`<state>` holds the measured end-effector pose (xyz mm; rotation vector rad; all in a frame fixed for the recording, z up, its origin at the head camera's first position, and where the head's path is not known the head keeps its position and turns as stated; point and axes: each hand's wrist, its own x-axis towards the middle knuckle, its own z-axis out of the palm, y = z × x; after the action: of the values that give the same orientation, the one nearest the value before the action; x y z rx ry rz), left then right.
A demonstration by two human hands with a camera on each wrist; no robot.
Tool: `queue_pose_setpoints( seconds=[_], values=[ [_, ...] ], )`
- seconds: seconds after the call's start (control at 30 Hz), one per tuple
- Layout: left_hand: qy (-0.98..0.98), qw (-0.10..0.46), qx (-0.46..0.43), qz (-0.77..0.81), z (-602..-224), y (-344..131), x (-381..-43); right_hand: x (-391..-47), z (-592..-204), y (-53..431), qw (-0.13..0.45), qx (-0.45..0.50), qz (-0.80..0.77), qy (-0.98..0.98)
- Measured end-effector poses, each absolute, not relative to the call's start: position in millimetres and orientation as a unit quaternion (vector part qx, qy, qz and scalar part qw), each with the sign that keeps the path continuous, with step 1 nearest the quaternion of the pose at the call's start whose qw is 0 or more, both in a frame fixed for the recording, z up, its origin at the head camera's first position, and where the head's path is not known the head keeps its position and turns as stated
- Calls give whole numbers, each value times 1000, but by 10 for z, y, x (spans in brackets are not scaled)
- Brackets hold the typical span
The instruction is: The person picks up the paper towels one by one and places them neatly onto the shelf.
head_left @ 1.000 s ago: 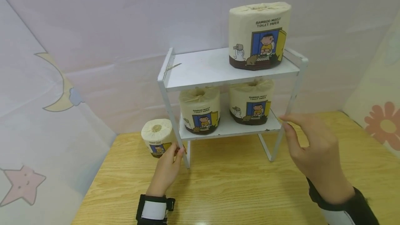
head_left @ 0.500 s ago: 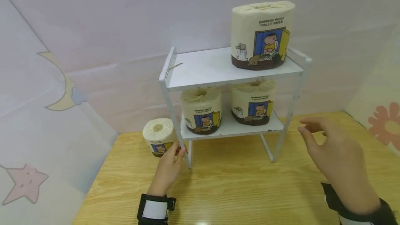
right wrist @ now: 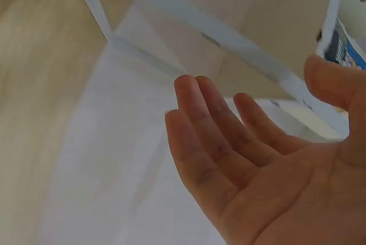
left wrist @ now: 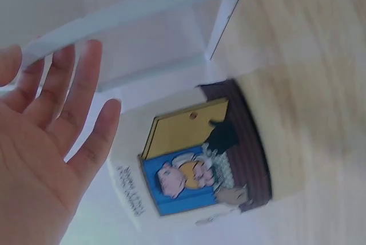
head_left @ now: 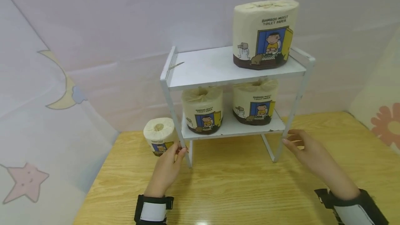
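Note:
A white two-tier shelf rack [head_left: 203, 67] stands on the table. My left hand [head_left: 167, 167] holds its left front leg low down; in the left wrist view the thumb and fingers lie on either side of the white bar [left wrist: 137, 13]. Beside the right front leg is my right hand [head_left: 309, 153], its thumb tip close to the leg. The right wrist view shows these fingers [right wrist: 211, 136] spread and loosely bent, gripping nothing; whether they touch the frame I cannot tell. One wrapped toilet paper roll [head_left: 265, 35] stands on the top tier. Two more rolls, left [head_left: 202, 110] and right [head_left: 255, 103], stand below.
Another wrapped toilet paper roll [head_left: 158, 134] stands on the wooden table [head_left: 234, 183], just left of the rack and behind my left hand. A pale backdrop [head_left: 125, 16] rises behind, with decorated side panels, including a red flower [head_left: 389, 124] at right.
My right hand moved away from the right leg to the right, then came back lower beside it. The left hand keeps its hold. Rack and rolls drift slightly rightward in view.

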<state>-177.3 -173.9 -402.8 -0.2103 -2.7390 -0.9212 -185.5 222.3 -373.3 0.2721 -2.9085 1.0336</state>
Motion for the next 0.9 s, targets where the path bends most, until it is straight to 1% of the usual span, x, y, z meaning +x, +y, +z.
queue_pose_setpoints(
  seconds=[0.17,0.43,0.57,0.7,0.8,0.9],
  values=[
    [-945,148,-96,-276,-3928,-1785,-1773,-1881,-3861,2167,11,86,364,-927],
    [-942,151,-68,-291,-3866,-1835,-1697,-1900,-4046,2143,54,122,432,-892],
    [-934,162,-45,-315,-3849,-1811,-1695,-1925,-4137,2112,88,124,391,-908],
    [-929,190,-20,-316,-3809,-1809,-1719,-1948,-4194,2067,126,126,345,-922],
    [-937,212,-28,-278,-3782,-1865,-1734,-1946,-4211,2049,131,125,340,-923],
    [-948,221,-48,-224,-3773,-1961,-1754,-1943,-4220,2042,127,127,338,-924]
  ],
)
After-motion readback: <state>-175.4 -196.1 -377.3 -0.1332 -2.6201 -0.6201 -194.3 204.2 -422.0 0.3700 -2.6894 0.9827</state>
